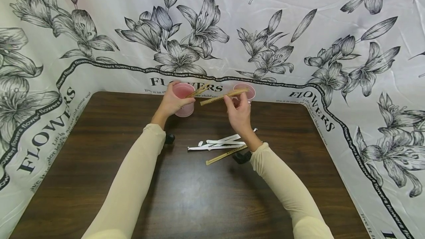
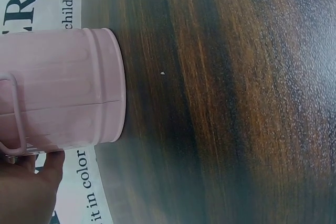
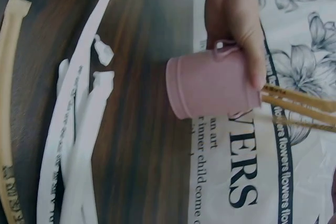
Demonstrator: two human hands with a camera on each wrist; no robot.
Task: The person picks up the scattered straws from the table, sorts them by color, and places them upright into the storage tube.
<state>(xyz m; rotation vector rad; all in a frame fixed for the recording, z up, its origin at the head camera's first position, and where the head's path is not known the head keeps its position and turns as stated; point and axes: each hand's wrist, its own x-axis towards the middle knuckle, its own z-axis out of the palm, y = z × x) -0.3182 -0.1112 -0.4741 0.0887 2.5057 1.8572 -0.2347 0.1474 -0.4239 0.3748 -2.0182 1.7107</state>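
My left hand (image 1: pixel 169 104) grips a small pink pail (image 1: pixel 185 111) by its side, near the far edge of the table. Several slim tan paper-wrapped sticks (image 3: pixel 294 106) poke out of this pail's mouth. In the left wrist view the pail (image 2: pixel 68 87) shows its base rim and a wire handle. To its right, my right hand (image 1: pixel 239 117) pinches another tan paper-wrapped stick (image 1: pixel 212 100) between thumb and fingers, level above the table. That stick overlaps a second pink pail (image 1: pixel 251 92) behind it, partly hidden by the right hand.
Several white paper-wrapped sticks (image 1: pixel 202 148) lie crossed in a loose pile mid-table, with a tan one (image 1: pixel 217 158) in front. The dark wooden table (image 1: pixel 199 194) meets a flower-printed white cloth (image 1: pixel 212 65) at the back and sides.
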